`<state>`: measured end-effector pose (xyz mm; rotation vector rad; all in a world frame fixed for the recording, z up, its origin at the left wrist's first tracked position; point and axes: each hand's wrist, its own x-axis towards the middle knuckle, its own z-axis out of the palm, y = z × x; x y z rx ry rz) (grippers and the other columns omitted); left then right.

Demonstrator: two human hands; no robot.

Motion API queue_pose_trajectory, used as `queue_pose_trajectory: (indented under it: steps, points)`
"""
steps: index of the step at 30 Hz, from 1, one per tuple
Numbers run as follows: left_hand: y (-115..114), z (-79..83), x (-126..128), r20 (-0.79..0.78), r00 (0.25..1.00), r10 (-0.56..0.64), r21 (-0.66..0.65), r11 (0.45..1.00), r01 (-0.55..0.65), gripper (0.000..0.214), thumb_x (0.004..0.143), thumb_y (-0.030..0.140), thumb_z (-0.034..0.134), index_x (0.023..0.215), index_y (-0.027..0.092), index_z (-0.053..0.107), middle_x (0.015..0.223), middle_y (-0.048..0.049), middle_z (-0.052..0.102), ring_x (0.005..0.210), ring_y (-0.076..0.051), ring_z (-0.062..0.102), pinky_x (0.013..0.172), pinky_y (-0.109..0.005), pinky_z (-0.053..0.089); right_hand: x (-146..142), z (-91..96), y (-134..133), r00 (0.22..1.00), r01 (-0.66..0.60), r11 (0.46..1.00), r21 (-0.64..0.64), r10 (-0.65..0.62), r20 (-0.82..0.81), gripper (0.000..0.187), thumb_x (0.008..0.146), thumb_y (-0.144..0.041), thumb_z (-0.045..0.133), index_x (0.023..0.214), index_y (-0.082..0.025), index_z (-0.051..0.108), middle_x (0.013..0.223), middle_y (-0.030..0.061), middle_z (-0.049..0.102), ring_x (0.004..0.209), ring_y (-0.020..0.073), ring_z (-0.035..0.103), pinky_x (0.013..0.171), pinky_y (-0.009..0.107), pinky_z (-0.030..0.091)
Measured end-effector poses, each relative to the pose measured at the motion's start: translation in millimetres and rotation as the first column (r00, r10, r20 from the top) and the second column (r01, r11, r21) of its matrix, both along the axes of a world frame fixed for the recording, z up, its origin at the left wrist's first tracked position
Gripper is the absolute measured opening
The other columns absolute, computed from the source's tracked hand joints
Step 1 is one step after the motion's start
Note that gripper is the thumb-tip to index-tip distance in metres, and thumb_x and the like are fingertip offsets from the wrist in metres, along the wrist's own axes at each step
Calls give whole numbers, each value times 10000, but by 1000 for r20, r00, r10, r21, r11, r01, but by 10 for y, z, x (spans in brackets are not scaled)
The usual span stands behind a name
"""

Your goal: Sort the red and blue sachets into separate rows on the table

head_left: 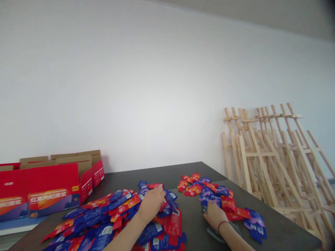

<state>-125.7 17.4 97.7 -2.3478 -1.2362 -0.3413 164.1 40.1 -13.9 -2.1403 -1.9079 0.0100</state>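
Observation:
My left hand [151, 203] rests palm down on a big heap of red and blue sachets [104, 219] on the dark table [191, 223], its fingers curled over the packets at the heap's far right edge. My right hand [215, 215], with a red band at the wrist, lies on the table at the near edge of a smaller pile of sachets [209, 191], fingers bent down among them. What either hand grips is hidden under the fingers.
Open red cartons with brown flaps [52, 184] stand at the table's left rear. Wooden easels [277, 160] lean against the white wall to the right, past the table's edge. A greyish cloth [213, 233] lies under my right wrist.

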Motion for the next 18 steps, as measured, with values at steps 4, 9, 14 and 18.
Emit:
queue_pose_trajectory:
  steps: [4,9,14,18]
  points:
    - [-87,2,-211,-48,998,45,38,998,-44,232,887,64,385,919,168,590,968,-57,596,962,-212,541,827,-341,424,106,67,-77,976,-216,976,17,216,-2,545,667,-124,546,1210,-166,577,1248,131,594,1167,235,536,968,328,391]
    - [-209,-240,-292,-150,989,-2,-4,1000,1,214,874,55,419,894,158,605,984,-69,611,1020,-211,522,909,-366,373,190,100,-315,810,-570,816,92,578,-105,557,602,-58,456,1079,-271,649,1179,0,651,1112,181,561,962,313,386]
    - [-275,-346,-209,-73,997,-36,-159,987,24,125,797,136,516,813,151,639,945,-76,624,989,-221,526,965,-400,338,116,86,-483,719,-565,779,273,627,-300,363,612,-39,374,730,-228,660,937,12,691,919,149,610,822,260,437]
    - [-191,-305,105,16,999,-50,-172,984,52,159,797,222,510,840,150,645,962,-95,623,998,-241,528,951,-411,363,82,48,-473,726,-498,805,323,591,-352,295,652,-59,366,651,-218,615,833,16,662,823,146,607,782,253,438]
